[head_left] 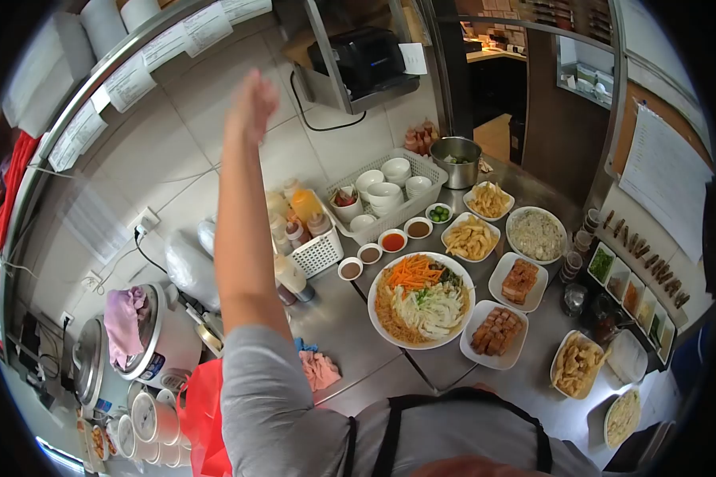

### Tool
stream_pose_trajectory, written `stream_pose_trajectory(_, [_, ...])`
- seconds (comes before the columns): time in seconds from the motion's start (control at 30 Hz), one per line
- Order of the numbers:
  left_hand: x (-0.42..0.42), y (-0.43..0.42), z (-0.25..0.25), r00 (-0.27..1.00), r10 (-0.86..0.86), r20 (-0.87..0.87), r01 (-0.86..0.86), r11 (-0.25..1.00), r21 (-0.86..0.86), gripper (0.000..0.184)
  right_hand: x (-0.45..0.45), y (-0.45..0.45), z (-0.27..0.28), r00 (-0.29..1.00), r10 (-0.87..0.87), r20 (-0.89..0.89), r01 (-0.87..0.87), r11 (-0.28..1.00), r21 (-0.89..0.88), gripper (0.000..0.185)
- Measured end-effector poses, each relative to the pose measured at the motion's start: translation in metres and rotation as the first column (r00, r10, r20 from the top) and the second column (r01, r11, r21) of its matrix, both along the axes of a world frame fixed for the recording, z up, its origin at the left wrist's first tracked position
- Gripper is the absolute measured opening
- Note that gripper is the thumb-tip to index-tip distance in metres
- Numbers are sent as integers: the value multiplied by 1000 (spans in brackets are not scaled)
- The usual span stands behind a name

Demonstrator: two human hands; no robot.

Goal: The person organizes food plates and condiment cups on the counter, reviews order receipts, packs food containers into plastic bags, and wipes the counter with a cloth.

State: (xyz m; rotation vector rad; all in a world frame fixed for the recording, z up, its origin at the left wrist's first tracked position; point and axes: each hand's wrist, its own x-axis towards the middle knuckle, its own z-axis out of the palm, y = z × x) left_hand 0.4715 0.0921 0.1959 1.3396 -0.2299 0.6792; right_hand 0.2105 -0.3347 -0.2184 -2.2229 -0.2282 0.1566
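While reaching up over the steel counter [358, 318], holds the left hand [253, 107] high before the tiled wall [175, 135], well above the counter's wall-side edge. Shows the fingers close together and pointing upward; cannot tell how far open, nor make out any hold on anything. Has the paper slips [207, 32] above and to the left of that hand, near but apart in view, along the metal rail. Has the black machine [362, 62] to its right and slightly higher, on a metal shelf, also apart in view. Cannot judge depth between hand and either. Cannot tell anything of the right hand's opening or grip.

Lower down, along the counter's wall-side edge, shows the bottle basket [318, 256], then the crate of white bowls [374, 230], then the steel pot [456, 163] near the far corner. Toward the counter's front edge, shows the large white bowl [462, 273], heaped with carrot strips and pale shreds, well below the raised hand. Just beside the bowl, to the right, shows two plates of browned meat [497, 363]; in a row toward the wall, four small sauce cups [341, 272]. Near the front edge, left of the bowl, shows a pink cloth [320, 371].
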Motion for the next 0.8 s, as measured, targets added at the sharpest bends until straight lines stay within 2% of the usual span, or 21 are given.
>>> stream_pose_trajectory(0.03, [16,0,33,999,-41,15,41,999,-14,45,2,1,-3,1000,-18,15,18,1000,1,17])
stream_pose_trajectory(0.1, [48,-9,77,997,73,-12,-74,986,-151,48,6,4,-14,998,-48,30,48,999,4,17])
stream_pose_trajectory(0.2, [67,-28,115,978,188,-91,-207,933,-296,45,12,8,-25,996,-76,37,76,997,7,17])
stream_pose_trajectory(0.3, [90,-20,122,962,271,1,-253,899,-356,38,16,11,-32,994,-100,37,100,995,4,16])
stream_pose_trajectory(0.33, [95,-18,120,970,236,51,-202,909,-365,29,17,11,-35,994,-105,34,105,994,0,16])
stream_pose_trajectory(0.43, [105,-26,113,974,186,132,-140,944,-299,22,20,12,-38,993,-114,32,115,993,-5,16])
stream_pose_trajectory(0.5, [108,-42,106,966,200,164,-139,935,-325,18,22,11,-40,993,-117,29,117,993,-10,16])
stream_pose_trajectory(0.77, [139,-78,103,966,218,140,-156,922,-354,24,27,15,-43,992,-127,25,127,992,-13,14])
stream_pose_trajectory(0.8, [144,-80,107,963,243,115,-193,923,-333,12,27,15,-44,991,-129,22,129,992,-15,14])
